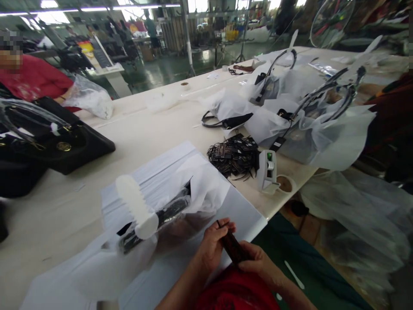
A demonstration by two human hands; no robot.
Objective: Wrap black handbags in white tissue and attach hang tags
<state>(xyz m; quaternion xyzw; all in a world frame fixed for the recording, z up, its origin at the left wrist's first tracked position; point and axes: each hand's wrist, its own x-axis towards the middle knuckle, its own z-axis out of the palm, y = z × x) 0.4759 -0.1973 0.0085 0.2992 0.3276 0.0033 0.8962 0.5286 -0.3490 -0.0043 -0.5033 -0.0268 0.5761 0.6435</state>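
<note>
Close to my body, both hands hold a dark brown tag point(232, 247) with a narrow, flat shape. My left hand point(211, 244) pinches its upper end, where a thin dark cord or edge sticks up. At the lower end, my right hand point(258, 261) grips it between thumb and fingers. Left of my hands, a handbag wrapped in white paper point(206, 189) lies on white sheets, its dark handles point(174, 209) covered in clear plastic. A white toothed plastic strip point(130, 198) rests across it. Beyond my hands is a heap of black tags point(234, 157) with cords.
A white tape dispenser point(267, 170) and a tape roll point(285, 184) sit by the right table edge. Paper-wrapped bags point(316, 137) stand at the back right, black handbags point(77, 144) at the left. A person in red point(35, 79) sits across the table.
</note>
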